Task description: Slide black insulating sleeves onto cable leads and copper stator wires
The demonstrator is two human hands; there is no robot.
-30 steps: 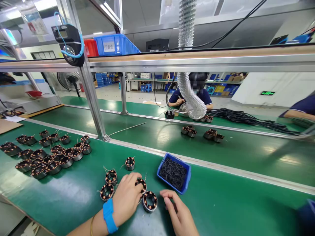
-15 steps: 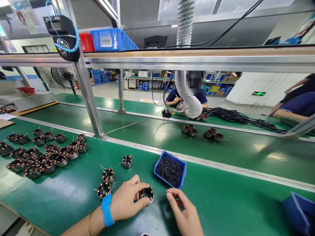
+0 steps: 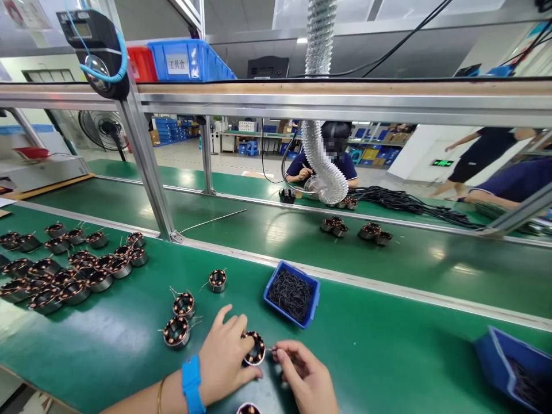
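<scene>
A ring-shaped motor stator [image 3: 257, 349] with copper windings lies on the green bench, tilted slightly. My left hand [image 3: 226, 356], with a blue wrist strap, has its thumb and a finger round the stator's left side; other fingers stick out. At the stator's right, my right hand [image 3: 302, 371] is closed in a pinch on a thin wire lead [image 3: 269, 349]. Whether a small black piece is also between those fingertips I cannot make out. Behind the hands sits a blue tray [image 3: 317, 296] full of short black tubes [image 3: 291, 293].
Three loose stators, including one nearby [image 3: 218, 280], lie left of the tray. A large group of stators [image 3: 75, 292] stands far left. Another stator [image 3: 249, 409] shows at the bottom edge. A blue bin [image 3: 495, 359] is at right. A metal post [image 3: 146, 167] and a co-worker [image 3: 297, 167] are beyond.
My right hand has moved left and its fingertips now meet the wire lead beside the stator. The left hand has shifted its grip on the stator. The view has turned slightly.
</scene>
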